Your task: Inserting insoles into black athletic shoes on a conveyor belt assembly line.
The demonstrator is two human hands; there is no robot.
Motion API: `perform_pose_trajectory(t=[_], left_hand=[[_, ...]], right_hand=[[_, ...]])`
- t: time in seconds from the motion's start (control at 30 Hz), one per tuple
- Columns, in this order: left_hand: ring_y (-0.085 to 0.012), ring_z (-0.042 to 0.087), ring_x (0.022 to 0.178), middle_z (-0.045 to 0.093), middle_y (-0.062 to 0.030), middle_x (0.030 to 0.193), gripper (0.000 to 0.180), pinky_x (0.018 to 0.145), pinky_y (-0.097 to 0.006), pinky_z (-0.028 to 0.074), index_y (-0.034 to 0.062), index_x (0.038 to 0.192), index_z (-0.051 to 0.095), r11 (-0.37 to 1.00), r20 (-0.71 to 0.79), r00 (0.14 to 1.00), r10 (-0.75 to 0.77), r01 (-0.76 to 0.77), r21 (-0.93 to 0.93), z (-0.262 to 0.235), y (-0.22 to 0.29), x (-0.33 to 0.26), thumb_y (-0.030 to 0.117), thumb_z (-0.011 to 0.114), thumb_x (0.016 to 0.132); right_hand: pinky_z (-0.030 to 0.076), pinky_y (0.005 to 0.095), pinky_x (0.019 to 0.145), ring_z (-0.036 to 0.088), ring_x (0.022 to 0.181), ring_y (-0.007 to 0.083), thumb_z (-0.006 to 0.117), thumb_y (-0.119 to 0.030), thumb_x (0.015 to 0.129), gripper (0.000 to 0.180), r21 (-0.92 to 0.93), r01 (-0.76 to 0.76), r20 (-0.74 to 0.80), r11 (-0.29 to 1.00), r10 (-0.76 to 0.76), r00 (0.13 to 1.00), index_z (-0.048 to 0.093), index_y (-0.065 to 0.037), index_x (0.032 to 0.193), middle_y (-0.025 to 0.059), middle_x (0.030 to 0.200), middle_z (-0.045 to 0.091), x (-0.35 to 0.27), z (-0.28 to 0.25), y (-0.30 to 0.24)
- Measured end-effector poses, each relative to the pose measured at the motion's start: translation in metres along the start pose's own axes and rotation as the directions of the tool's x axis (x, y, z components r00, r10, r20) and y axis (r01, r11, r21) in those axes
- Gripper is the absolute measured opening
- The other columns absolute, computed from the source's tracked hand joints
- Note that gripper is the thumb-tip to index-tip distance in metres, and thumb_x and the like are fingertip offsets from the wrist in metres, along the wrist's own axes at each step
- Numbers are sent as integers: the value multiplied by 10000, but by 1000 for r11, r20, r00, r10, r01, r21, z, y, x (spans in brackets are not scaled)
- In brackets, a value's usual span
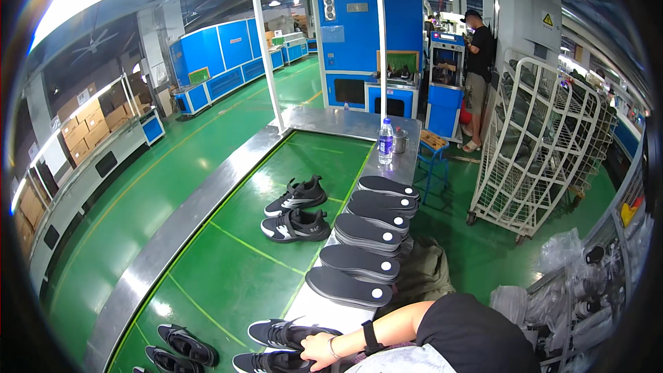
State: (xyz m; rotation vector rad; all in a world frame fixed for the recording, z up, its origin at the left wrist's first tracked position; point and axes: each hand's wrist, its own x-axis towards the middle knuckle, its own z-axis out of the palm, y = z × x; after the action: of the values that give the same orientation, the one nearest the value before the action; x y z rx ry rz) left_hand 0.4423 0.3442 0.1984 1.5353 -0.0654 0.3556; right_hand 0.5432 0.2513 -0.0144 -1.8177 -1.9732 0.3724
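My right hand (320, 352) reaches in from the lower right, with a black band and a bracelet at the wrist. Its fingers curl over the opening of a black-and-white sneaker (266, 362) at the bottom edge. Just beyond, side by side with it, lies a matching sneaker (273, 332), close to my fingers. Several stacks of black insoles with round white dots run in a row along the work surface past the hand; the nearest insole stack (349, 287) is a short way off. My left hand is out of the picture.
On the green conveyor belt (228, 255) stand another sneaker pair (297, 224) and more shoes (190, 345) lower left. A water bottle (385, 141) and a metal cup (400, 141) stand behind the insoles. A wire cart (532, 145), a blue stool (434, 152) and a person (476, 62) are at right.
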Motion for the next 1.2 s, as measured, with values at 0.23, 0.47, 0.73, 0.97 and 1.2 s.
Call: perform_pose_trajectory(t=[0.23, 0.47, 0.73, 0.97, 1.2], left_hand=[[-185, 543, 760, 565, -117, 845, 171, 675, -284, 422, -43, 871, 538, 990, 55, 993, 105, -99, -102, -7, -7, 15, 107, 531, 789], [-176, 546, 719, 565, -104, 812, 146, 641, -278, 428, -42, 836, 540, 991, -131, 991, 18, -36, -133, -21, -8, -41, 94, 529, 782], [-110, 483, 645, 527, -31, 717, 126, 596, -223, 398, -7, 804, 534, 847, -543, 758, -360, 510, 150, -31, -80, -105, 116, 558, 812], [-263, 465, 943, 459, -193, 1011, 548, 785, -354, 393, -60, 1058, 405, 689, -807, 526, -269, 691, 221, -30, -192, -165, 242, 677, 691], [-383, 445, 1021, 475, -248, 1061, 489, 900, -385, 353, -63, 1131, 408, 483, -810, 587, 6, 708, 516, -75, -203, -165, -4, 532, 661]], right_hand=[[467, 392, 680, 524, 873, 299, 656, -361, 631, 356, -10, -301, 271, 954, 292, 917, 604, -78, 841, 146, 881, 530, 16, -19, -29], [473, 397, 628, 539, 793, 306, 582, -441, 677, 368, -61, -244, 242, 968, 252, 937, 613, -94, 795, 154, 816, 539, 10, -8, -28], [459, 401, 677, 557, 776, 322, 581, -376, 695, 339, 194, -268, 266, 944, 213, 940, 606, -82, 861, 169, 780, 561, 8, -21, -31], [459, 394, 592, 568, 716, 278, 580, -305, 726, 242, 3, -380, 148, 925, 376, 915, 558, -64, 730, 107, 716, 572, 6, -36, -23], [469, 378, 657, 504, 919, 265, 681, -257, 636, 545, -145, -324, 78, 935, 337, 938, 422, -77, 1080, 100, 948, 498, 18, 1, 11]])
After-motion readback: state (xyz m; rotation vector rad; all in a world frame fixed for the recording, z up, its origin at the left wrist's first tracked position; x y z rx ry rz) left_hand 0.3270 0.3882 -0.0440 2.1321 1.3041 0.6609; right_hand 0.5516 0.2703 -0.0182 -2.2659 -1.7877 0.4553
